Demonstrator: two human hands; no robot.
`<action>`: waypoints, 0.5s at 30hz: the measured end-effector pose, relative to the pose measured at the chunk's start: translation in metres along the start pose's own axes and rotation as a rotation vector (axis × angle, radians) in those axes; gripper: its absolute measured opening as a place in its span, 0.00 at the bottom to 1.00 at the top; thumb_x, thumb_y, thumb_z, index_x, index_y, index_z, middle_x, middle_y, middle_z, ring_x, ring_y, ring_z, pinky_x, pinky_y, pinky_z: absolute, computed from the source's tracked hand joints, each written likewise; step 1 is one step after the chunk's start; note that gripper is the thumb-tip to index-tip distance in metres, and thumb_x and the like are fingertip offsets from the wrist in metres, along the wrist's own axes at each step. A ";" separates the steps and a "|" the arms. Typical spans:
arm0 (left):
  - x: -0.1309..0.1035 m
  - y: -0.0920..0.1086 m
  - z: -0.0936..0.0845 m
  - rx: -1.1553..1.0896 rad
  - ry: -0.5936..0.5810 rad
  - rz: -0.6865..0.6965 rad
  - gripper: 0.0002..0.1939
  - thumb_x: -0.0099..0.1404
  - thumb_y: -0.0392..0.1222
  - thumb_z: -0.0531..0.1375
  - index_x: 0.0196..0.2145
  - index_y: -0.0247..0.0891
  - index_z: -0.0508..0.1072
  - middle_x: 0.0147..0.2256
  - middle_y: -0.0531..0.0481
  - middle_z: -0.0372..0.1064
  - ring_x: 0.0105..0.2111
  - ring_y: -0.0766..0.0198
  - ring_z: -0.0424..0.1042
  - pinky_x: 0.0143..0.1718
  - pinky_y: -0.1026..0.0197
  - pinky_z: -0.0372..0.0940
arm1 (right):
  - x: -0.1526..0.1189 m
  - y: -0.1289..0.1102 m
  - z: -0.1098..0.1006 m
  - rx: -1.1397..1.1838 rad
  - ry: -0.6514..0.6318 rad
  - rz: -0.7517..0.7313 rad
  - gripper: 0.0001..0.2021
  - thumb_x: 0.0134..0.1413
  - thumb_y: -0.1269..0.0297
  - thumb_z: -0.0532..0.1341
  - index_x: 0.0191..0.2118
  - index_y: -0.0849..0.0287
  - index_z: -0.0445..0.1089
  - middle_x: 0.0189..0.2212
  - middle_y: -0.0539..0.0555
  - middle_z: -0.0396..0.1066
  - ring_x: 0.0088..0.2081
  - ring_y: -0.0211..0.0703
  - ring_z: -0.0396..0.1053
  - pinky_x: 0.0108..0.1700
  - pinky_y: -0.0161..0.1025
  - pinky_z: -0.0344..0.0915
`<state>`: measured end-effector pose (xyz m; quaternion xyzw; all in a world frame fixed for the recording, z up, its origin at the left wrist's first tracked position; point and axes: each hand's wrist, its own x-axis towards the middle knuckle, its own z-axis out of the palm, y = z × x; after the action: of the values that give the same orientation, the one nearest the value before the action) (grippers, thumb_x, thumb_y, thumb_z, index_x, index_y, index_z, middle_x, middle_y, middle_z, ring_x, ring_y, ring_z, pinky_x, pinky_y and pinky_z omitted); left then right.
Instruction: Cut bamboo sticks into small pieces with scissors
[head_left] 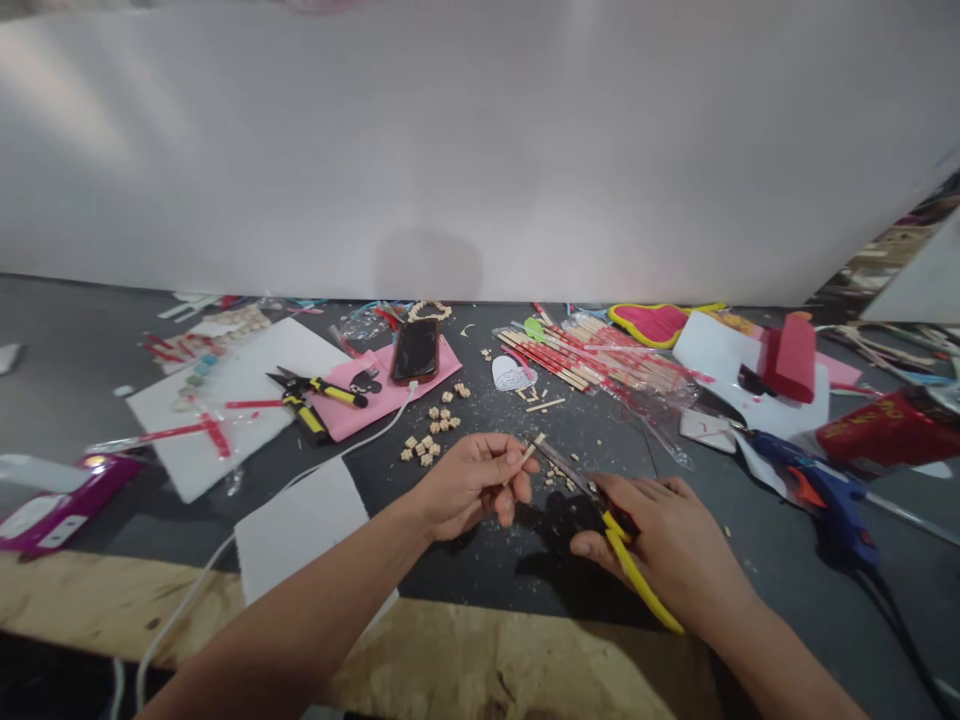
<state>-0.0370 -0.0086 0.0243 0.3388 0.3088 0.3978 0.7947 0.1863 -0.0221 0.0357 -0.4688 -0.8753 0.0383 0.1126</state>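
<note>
Near the middle of the dark table, my left hand [480,475] pinches a thin wooden stick [519,466] between thumb and fingers. My right hand [664,540] is closed around a yellow-handled cutting tool [643,582] with long metal jaws. Whether it is scissors or pliers I cannot tell. Its jaw tips reach the upper end of the stick, where a small pale wooden bit shows. Short cut wood pieces [556,478] and sawdust-like crumbs lie under and around the tool. Beyond my left hand sit several small clusters of wooden pieces [421,450].
Left: black-and-yellow pliers [304,415], a phone [415,350] on pink paper with a white cable, white sheets [296,525], and a purple device [71,510]. Right: red-wrapped chopsticks [555,362], a blue glue gun [817,490], a red can [885,430]. A white wall stands behind.
</note>
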 end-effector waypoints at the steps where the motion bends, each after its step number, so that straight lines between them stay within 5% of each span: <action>1: 0.000 -0.001 0.000 0.002 0.007 0.010 0.08 0.57 0.40 0.58 0.31 0.31 0.67 0.19 0.52 0.68 0.12 0.74 0.64 0.14 0.72 0.61 | 0.000 0.000 0.000 -0.002 -0.001 -0.002 0.24 0.45 0.43 0.54 0.45 0.54 0.63 0.32 0.54 0.72 0.34 0.44 0.67 0.37 0.41 0.53; 15: 0.000 -0.005 0.005 0.152 0.074 0.055 0.12 0.57 0.45 0.58 0.35 0.35 0.65 0.20 0.53 0.69 0.13 0.72 0.65 0.15 0.71 0.59 | 0.002 -0.001 -0.001 -0.044 -0.002 0.010 0.27 0.44 0.42 0.55 0.48 0.52 0.61 0.38 0.55 0.71 0.40 0.49 0.62 0.38 0.44 0.55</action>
<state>-0.0308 -0.0124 0.0235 0.3914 0.3578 0.4073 0.7436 0.1848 -0.0213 0.0367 -0.4755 -0.8736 0.0200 0.1011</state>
